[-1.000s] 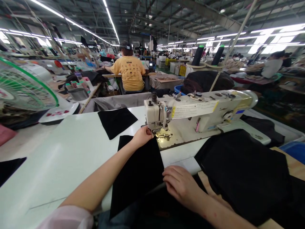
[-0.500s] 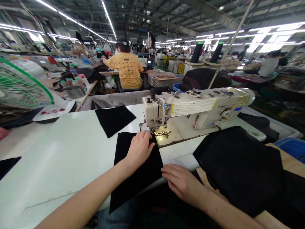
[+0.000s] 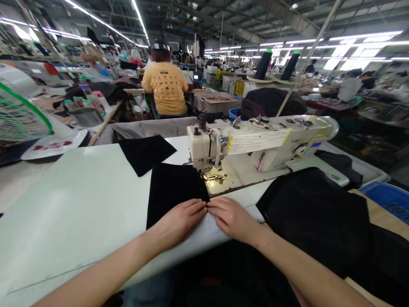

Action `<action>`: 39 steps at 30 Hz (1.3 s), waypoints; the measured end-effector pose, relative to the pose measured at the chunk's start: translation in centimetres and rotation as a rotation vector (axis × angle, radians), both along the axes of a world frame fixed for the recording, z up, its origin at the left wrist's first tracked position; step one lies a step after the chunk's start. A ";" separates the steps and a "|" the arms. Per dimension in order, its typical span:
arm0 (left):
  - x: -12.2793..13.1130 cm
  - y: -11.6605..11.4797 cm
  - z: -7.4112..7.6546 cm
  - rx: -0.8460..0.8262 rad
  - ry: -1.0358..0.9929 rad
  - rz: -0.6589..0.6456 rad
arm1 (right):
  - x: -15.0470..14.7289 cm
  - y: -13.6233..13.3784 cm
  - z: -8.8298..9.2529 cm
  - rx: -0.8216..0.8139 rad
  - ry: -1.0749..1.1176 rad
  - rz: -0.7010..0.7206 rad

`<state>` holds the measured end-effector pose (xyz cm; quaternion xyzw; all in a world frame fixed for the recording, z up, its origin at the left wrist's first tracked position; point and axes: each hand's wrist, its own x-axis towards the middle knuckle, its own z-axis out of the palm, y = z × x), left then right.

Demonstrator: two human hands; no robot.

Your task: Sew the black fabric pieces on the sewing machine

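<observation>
Two bare hands, one head view, so that's all I've got to go on. Left hand (image 3: 180,219) and right hand (image 3: 234,217) come in from opposite sides, and their fingertips just about meet at the right-hand edge of a piece of black cloth (image 3: 175,185). Fingers on both are bunched close, not spread. Thumbs are mostly hidden, so I can't tell if they're pinching that edge or only pressing on it.

Key thing is where the cloth sits: ahead of the fingertips and off to the left, flat on the pale surface (image 3: 96,196). Left hand is the nearer one, covering part of the near end, while the right only reaches the edge. The long way seems to run front to back, but with that near end covered I wouldn't swear to it. Its far right corner is right by the foot of the sewing machine (image 3: 255,145); can't tell if any of it is under there.

Looks-wise: deep black, matte, fairly smooth, straight left side, no pattern I can spot.

Around it: a smaller black scrap (image 3: 145,152) just beyond, a dark pile of fabric (image 3: 316,213) to the right, and a fan (image 3: 22,111) over on the left.
</observation>
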<state>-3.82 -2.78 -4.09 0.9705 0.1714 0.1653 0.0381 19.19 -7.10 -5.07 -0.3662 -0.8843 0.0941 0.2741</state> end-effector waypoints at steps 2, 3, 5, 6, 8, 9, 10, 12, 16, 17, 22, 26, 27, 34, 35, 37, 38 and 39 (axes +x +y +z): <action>-0.1 1.3 0.3 0.001 -0.011 0.011 | -0.2 1.3 0.3 0.024 -0.048 -0.046; -0.1 1.8 0.4 0.002 -0.008 0.018 | -0.3 1.9 0.5 0.032 -0.074 -0.069; -0.3 2.9 0.4 -0.003 0.005 0.034 | -0.4 3.0 0.7 0.040 -0.109 -0.106; -0.3 3.5 0.5 -0.008 0.006 0.043 | -0.5 3.6 0.7 0.043 -0.117 -0.118; -0.4 4.7 0.5 -0.030 0.000 0.063 | -0.8 4.7 0.7 0.043 -0.125 -0.140; -0.5 5.3 0.5 -0.046 -0.007 0.072 | -0.9 5.3 0.7 0.042 -0.130 -0.154; -0.5 5.9 0.5 -0.062 -0.017 0.080 | -1.0 5.8 0.6 0.038 -0.133 -0.169; -0.6 7.2 0.6 -0.091 -0.032 0.095 | -1.2 6.7 0.6 0.028 -0.133 -0.200; -0.5 8.8 0.7 -0.115 -0.043 0.138 | -1.5 6.4 1.0 -0.007 -0.092 -0.231; -0.4 8.9 0.7 -0.121 -0.040 0.166 | -1.5 5.7 1.2 -0.018 -0.074 -0.233; 0.4 7.6 -0.3 -0.133 -0.037 0.341 | 0.2 -0.7 3.1 -0.116 0.030 -0.243; 0.2 7.9 -1.5 -0.126 -0.024 0.362 | 3.6 -5.7 4.7 -0.221 0.042 -0.301; 0.0 8.5 -1.7 -0.115 -0.028 0.351 | 4.7 -6.6 5.0 -0.226 0.016 -0.346; -3.5 14.7 -0.5 -0.073 0.015 0.545 | 13.6 -9.7 4.8 -0.257 -0.150 -0.870; -3.8 14.8 0.1 -0.058 0.036 0.607 | 14.2 -9.9 4.4 -0.290 -0.141 -0.872; -3.7 13.9 1.6 0.025 0.070 0.672 | 14.6 -9.9 3.6 -0.330 -0.111 -0.849; -3.3 12.9 2.3 0.079 0.092 0.661 | 14.5 -9.8 3.2 -0.334 -0.093 -0.844; -2.6 11.6 3.1 0.128 0.110 0.629 | 14.4 -9.7 2.9 -0.337 -0.070 -0.845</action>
